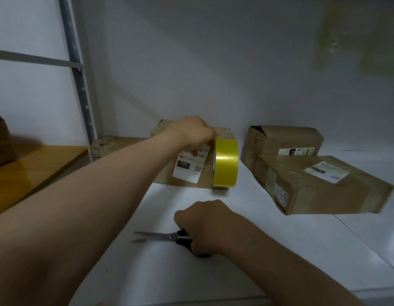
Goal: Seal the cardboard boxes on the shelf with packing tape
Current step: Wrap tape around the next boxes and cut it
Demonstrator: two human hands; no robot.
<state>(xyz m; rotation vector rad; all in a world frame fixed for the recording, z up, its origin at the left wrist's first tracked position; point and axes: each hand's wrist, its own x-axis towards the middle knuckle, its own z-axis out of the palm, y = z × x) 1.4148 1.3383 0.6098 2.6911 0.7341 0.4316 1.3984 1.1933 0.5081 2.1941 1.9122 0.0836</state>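
- Steel-bladed scissors (160,236) lie nearest, flat on the white shelf (280,250), with blades slightly parted and pointing left. The right hand (205,226) is clenched round their black handles, most likely so a cut can be made without putting the tape down.
- Just beyond, the left hand (189,133) reaches across and grasps the yellow tape roll (226,163) at its upper rim. It holds the roll on edge against the right end of the labelled box (207,175). How the fingers pass through the core is hidden.
- Held there, the roll lines up with a strip running over that box's top and down its front. I judge the step in hand to be laying tape on this box, with the cut to follow.
- The box's white label (189,166) faces forward, its upper edge partly under the fingers.
- To the right, well apart from the roll, the nearer box (319,191) lies at an angle and shows glossy bands across its faces, so it looks already sealed.
- Directly behind and touching it, the farther box (286,138) has a crumpled end fold that may need taping.
- At the back left, a flat box (118,143) rests beside the grey upright post (78,80).
- Farthest left, past the post, lies a wooden surface (32,168).
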